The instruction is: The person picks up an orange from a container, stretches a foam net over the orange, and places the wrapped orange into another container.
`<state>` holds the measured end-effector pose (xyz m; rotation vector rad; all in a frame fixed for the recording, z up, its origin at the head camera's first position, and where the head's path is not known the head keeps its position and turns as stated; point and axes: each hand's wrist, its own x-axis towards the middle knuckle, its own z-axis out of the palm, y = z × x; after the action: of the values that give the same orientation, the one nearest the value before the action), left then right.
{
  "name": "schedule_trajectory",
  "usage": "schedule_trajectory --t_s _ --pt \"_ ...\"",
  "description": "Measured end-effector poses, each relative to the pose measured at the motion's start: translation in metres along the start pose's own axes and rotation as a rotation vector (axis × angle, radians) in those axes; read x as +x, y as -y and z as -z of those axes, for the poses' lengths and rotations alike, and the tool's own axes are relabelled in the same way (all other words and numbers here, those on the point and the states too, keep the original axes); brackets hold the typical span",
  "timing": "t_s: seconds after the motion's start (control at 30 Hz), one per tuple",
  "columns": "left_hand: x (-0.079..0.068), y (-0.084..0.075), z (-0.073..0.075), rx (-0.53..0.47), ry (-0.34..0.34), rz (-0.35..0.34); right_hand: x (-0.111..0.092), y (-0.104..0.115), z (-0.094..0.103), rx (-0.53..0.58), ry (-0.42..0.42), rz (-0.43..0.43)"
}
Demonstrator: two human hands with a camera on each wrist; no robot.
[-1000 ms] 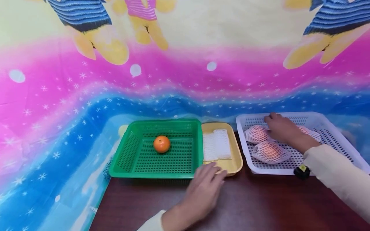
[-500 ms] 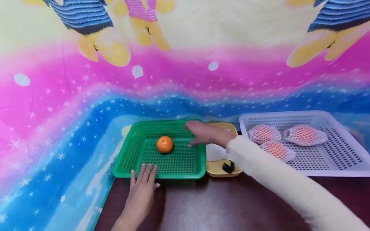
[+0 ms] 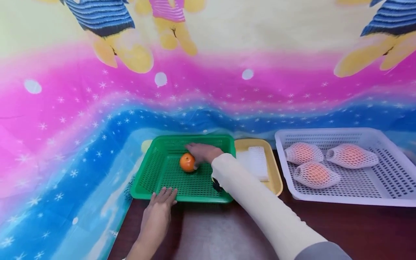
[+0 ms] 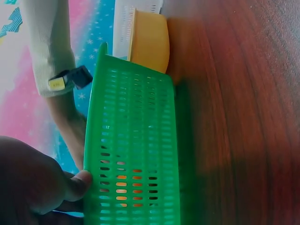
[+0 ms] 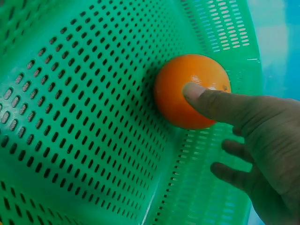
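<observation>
An orange sits on the floor of a green plastic basket. My right hand reaches into the basket at the orange's right side. In the right wrist view its thumb overlaps the orange, while the other fingers are spread apart beyond it. At the basket's near left edge, my left hand holds the rim. Its thumb lies against the outer side in the left wrist view, and its fingers reach over the rim in the head view.
Right of the green basket stands a yellow tray with white foam net sleeves. Farther right, a white basket holds orange-coloured fruits in foam nets. A printed cloth hangs behind the dark wooden table.
My right hand has moved left from the white basket, over the yellow tray, to the orange. My left hand has shifted left from the yellow tray to the green basket's rim.
</observation>
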<state>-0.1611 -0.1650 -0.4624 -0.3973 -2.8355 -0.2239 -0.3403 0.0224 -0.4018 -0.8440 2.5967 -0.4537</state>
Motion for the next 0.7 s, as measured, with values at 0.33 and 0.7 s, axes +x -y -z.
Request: schedule_trajectory --t_s 0.33,0.7 --pt "-0.003 -0.003 -0.011 -0.066 -0.076 0.057 0.04 -0.019 -0.029 0.027 0.038 0.016" --pt "-0.002 -0.003 -0.017 0.008 -0.172 0.028 0.044 -0.011 -0.034 0.016 0.01 0.033"
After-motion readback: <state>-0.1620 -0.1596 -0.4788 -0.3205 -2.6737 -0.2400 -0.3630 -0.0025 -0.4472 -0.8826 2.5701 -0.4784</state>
